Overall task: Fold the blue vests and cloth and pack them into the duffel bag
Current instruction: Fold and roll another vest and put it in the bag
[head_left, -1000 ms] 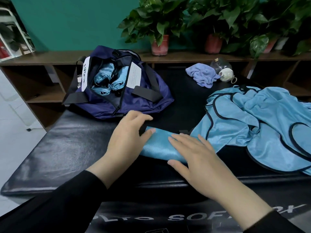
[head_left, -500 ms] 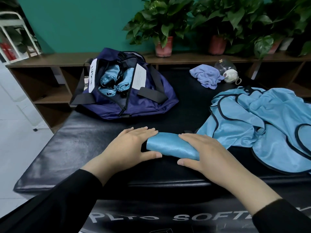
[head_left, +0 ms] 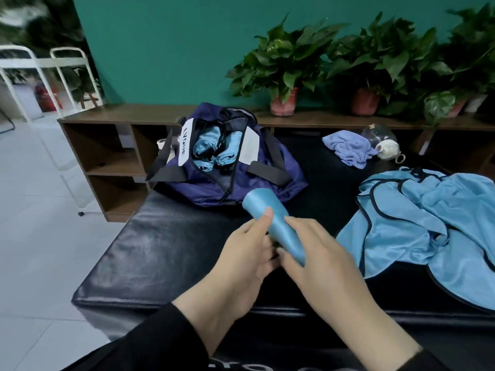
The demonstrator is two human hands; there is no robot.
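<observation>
Two hands now hold the rolled vest [head_left: 273, 223] up off the black padded bench [head_left: 166, 253]; half a second ago you pressed it flat there. Your left hand [head_left: 241, 263] grips its near end, thumb lying along the roll, and your right hand [head_left: 318, 261] curls round it from the right. The roll points at the open duffel bag [head_left: 262, 180], where rolled vests [head_left: 214, 151] lie. Loose blue vests [head_left: 428, 218] are heaped to your right, a purple cloth [head_left: 348, 149] beyond. Behind runs a wooden shelf [head_left: 128, 145] with potted plants [head_left: 286, 73] against a green wall [head_left: 174, 44].
</observation>
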